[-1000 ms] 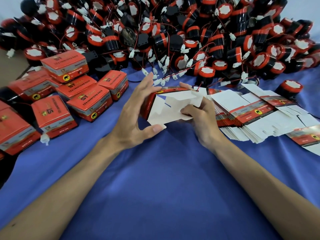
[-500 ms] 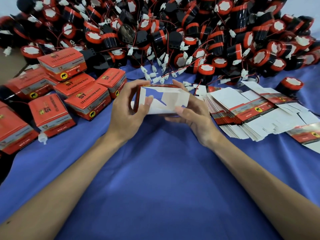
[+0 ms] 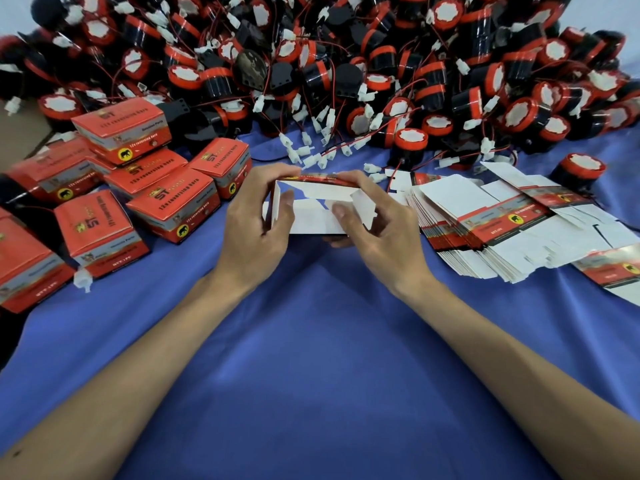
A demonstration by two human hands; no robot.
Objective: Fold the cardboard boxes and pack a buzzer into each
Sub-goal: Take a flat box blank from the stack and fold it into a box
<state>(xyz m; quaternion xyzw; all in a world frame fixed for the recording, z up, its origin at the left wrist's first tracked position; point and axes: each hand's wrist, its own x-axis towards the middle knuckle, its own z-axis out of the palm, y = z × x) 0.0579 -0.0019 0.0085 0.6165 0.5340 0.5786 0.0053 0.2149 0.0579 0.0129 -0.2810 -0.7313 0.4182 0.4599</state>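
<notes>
Head view shows blue cloth point(image 3: 322, 375) beneath a buzzer heap point(image 3: 346, 64).

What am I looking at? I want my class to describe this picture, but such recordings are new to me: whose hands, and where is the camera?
No machine here: a person works bare-handed, filmed by one head-worn camera looking down. The left hand and right hand both have a grip on a half-folded box, its white inside showing. On the blue cloth lie closed red boxes at left, a stack of flat boxes at right, and a heap of black-and-red buzzers behind.
</notes>
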